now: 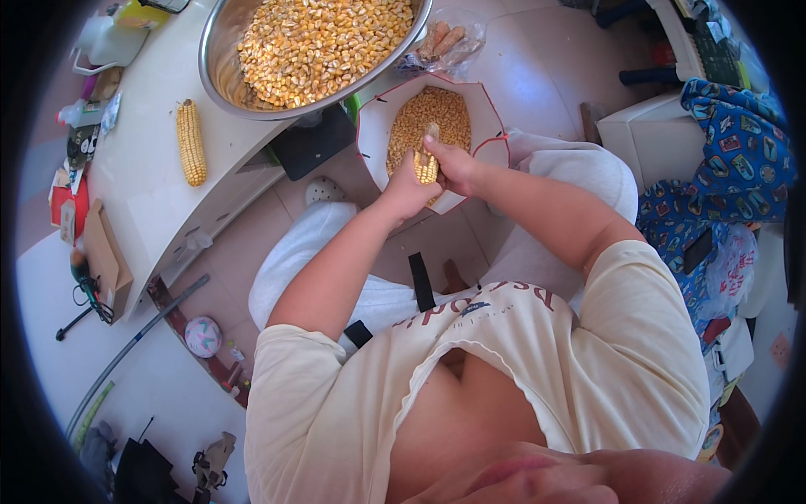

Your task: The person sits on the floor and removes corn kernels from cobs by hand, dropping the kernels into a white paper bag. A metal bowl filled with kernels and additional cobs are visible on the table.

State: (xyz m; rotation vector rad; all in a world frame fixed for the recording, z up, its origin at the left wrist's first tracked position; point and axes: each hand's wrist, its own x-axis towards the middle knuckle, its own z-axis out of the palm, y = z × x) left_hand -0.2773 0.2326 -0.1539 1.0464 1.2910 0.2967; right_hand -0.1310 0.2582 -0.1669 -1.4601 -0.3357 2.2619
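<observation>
A partly shelled corn cob is gripped between both of my hands, kernels still on its near part and its far end bare. My left hand holds it from the left side, and my right hand from the right, its thumb lying along the cob. Beneath them a white container with a red rim holds many loose kernels. A large steel bowl with corn kernels stands on the white tabletop. To its left lies a whole ear of corn.
A clear plastic bag with reddish cobs lies beyond the container. A black box sits below the table's edge. At the right stands a white seat beside blue patterned cloth. Bottles and a cardboard box line the left side.
</observation>
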